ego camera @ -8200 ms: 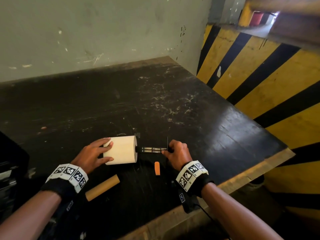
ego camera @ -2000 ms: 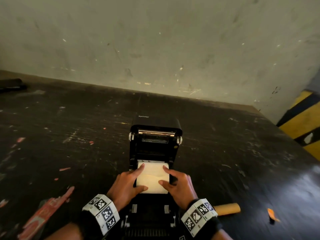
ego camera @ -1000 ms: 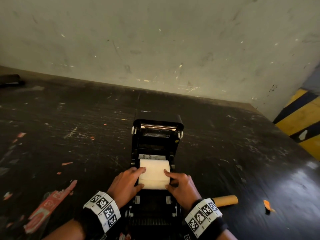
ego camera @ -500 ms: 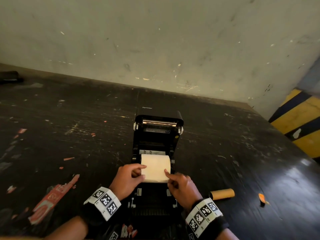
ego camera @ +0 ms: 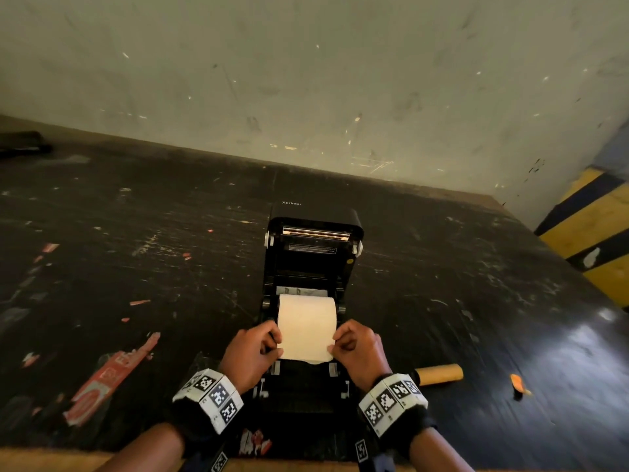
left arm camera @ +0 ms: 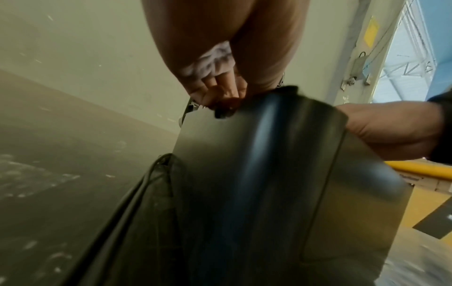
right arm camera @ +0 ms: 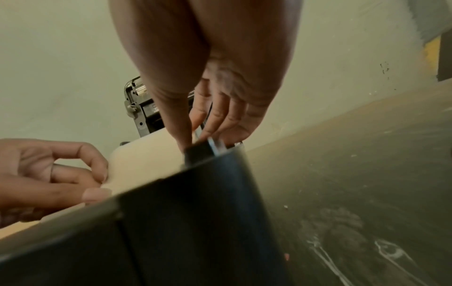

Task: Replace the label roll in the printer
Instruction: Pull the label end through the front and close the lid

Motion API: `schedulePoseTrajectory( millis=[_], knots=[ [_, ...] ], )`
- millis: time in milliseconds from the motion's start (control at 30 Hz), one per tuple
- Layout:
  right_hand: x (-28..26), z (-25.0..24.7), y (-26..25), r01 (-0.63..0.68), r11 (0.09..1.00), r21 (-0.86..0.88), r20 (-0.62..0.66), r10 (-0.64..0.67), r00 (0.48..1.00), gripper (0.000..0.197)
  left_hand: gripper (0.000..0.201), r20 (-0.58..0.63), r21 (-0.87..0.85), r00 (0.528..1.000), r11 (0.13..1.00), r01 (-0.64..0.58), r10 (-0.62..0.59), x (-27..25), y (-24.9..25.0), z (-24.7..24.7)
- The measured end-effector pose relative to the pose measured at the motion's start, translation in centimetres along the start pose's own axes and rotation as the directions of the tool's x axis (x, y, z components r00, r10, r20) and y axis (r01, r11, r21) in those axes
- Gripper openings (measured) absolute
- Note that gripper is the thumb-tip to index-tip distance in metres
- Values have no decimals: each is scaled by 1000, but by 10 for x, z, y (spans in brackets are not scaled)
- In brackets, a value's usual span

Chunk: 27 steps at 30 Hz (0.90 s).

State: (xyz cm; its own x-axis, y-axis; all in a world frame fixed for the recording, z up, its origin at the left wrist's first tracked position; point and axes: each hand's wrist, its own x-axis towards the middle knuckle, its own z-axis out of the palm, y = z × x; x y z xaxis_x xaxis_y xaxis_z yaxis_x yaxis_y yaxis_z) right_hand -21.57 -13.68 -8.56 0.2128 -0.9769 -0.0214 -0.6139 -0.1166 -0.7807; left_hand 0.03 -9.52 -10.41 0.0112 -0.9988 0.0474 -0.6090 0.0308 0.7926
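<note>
**Label roll seated in the open printer**

Your cream label roll (ego camera: 307, 313) sits in the open bay of the black printer (ego camera: 315, 257), its loose end drawn toward you; your left hand (ego camera: 252, 352) pinches the sheet's left edge and your right hand (ego camera: 357, 350) pinches its right edge; to the right, a bare cardboard core (ego camera: 439, 374) lies on the table (ego camera: 136, 267).

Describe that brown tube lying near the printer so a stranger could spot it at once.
Start at the open black label printer in the middle of the scuffed black table. Look right of it, just past the person's right hand: a short brown cardboard tube lies on its side. It is bare, unlike the cream label roll in the printer, and longer than the orange scrap farther right.
</note>
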Motion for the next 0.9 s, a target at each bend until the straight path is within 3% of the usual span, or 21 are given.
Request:
schedulePoseTrajectory(
  millis=[567, 767, 900],
  knots=[
    [2, 2, 9, 26, 999, -35, 104, -23, 994, 28, 13, 77, -44, 997, 999, 24, -21, -2, 0, -7],
    [6, -1, 7, 14, 996, -91, 162, 1, 987, 28, 15, -5, -70, 998, 996, 54, -55, 0, 6, -5],
    [6, 0, 7, 29, 996, -89, 94, -20, 995, 31, 16, 44, -22, 997, 998, 63, -62, 2, 3, -6]
  ],
)
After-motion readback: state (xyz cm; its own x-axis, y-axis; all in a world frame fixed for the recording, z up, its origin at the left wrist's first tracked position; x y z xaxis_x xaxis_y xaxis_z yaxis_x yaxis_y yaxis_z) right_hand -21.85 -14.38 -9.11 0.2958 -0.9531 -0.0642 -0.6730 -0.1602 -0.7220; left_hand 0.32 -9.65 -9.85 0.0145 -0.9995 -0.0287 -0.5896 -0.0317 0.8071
